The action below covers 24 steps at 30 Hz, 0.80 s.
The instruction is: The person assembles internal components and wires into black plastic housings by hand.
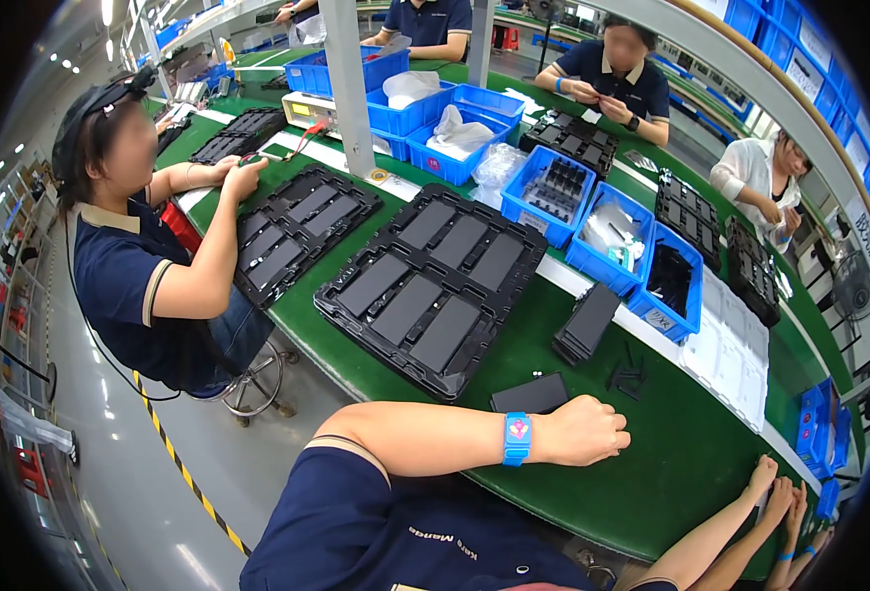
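- The flat, dark black rectangular box (528, 394) lies on the green-topped counter (642, 463), just beside the person's left hand (580, 431).
- The left grip is curled together in a loose fist; from here I can't tell whether anything is tucked inside.
- The right hand (765, 476) reaches to the counter's edge, among other people's forearms; I can't tell its grip.
- That box is plain, its upper face smooth, with two tiny white bits beside it.
- Near it stands one thicker black block (587, 323), and several overlapping thin black strips (629, 375).
- Left of these, one large black moulded plastic tray (386, 353) carries six black rectangular panels (445, 330).
- Beyond the block, three blue plastic bins (684, 328) stand in a row beside one white plastic sheet (728, 345).
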Each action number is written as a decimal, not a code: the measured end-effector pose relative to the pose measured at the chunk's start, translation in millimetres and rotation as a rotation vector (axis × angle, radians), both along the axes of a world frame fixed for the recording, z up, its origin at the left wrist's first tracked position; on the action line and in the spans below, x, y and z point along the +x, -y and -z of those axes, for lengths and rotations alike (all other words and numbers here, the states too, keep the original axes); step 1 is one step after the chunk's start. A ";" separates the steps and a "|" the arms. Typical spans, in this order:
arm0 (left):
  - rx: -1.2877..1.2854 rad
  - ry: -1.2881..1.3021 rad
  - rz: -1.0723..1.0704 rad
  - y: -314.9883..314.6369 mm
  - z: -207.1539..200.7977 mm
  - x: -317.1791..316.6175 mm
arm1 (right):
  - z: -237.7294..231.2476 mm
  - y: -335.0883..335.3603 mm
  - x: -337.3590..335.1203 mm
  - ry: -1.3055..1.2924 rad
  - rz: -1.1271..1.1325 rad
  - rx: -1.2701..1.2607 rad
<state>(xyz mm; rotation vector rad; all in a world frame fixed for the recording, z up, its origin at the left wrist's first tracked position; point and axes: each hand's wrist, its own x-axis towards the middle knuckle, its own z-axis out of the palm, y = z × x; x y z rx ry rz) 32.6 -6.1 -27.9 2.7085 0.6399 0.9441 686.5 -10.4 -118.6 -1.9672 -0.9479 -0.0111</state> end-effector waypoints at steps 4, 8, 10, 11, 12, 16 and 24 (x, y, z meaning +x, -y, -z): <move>0.000 0.009 -0.013 0.2 1.3 0.2 | 12.7 6.1 9.1 -0.035 -0.046 -0.044; 0.031 0.005 0.035 0.4 0.6 8.3 | -2.1 11.3 11.3 -0.122 -0.120 -0.029; 0.018 -0.068 0.008 4.6 4.4 0.9 | -21.4 -7.5 -85.5 -0.520 -0.402 -0.054; 0.015 -0.063 -0.011 6.8 4.5 -2.8 | -53.6 -2.6 -154.0 -0.567 -0.431 -0.112; -0.024 -0.063 0.022 7.7 2.1 -0.6 | -71.6 9.4 -188.7 -0.598 -0.475 -0.113; -0.139 -0.036 0.085 11.1 1.2 1.4 | -87.8 31.3 -281.8 -0.693 -0.751 -0.129; -0.322 -0.078 0.012 18.2 -9.2 0.0 | -101.7 80.2 -416.4 -1.071 -0.871 -0.013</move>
